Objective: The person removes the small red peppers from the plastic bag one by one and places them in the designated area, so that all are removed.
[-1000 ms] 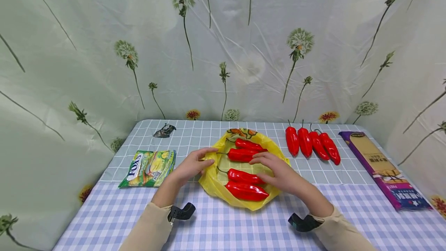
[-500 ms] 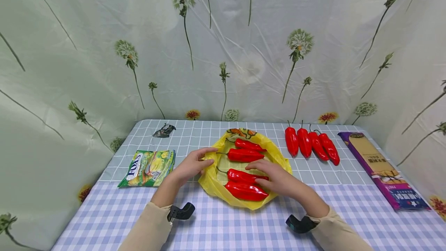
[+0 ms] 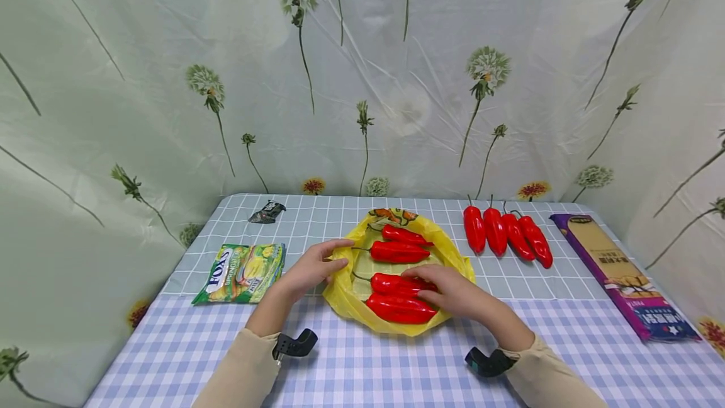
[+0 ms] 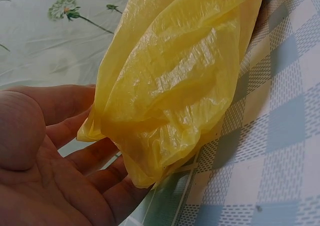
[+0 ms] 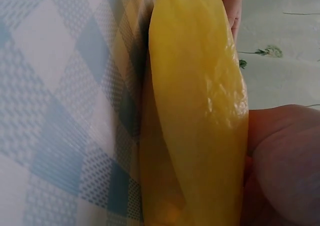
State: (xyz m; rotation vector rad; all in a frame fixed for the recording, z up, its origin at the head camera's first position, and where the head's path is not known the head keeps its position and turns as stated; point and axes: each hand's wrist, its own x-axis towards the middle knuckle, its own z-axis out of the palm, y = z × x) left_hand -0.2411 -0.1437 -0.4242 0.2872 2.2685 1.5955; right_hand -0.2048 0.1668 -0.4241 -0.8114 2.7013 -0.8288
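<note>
A yellow plastic bag (image 3: 347,305) lies with its mouth spread wide, several long red peppers inside. My left hand (image 3: 310,271) holds the bag's left edge; in the left wrist view, thumb and fingers lie around its gathered corner. Over the bag's right rim reaches my right hand (image 3: 453,287), its fingers and thumb around the right end of one red pepper (image 3: 391,283). Just in front of it lies another red pepper (image 3: 399,310), and two more, such as this red pepper (image 3: 399,252), lie farther back. The bag's side hides the right fingertips in the right wrist view.
Several red peppers (image 3: 495,232) lie in a row behind the bag to the right. A purple pasta packet (image 3: 623,276) is at far right. To the left are a green FOX'S packet (image 3: 240,274) and a small black packet (image 3: 267,212). The tablecloth (image 3: 362,370) is checked.
My right hand has come down from the back peppers toward the front pair, and its fingers now lie on one of them. The bag's front rim has shifted slightly backward. My left hand stays put.
</note>
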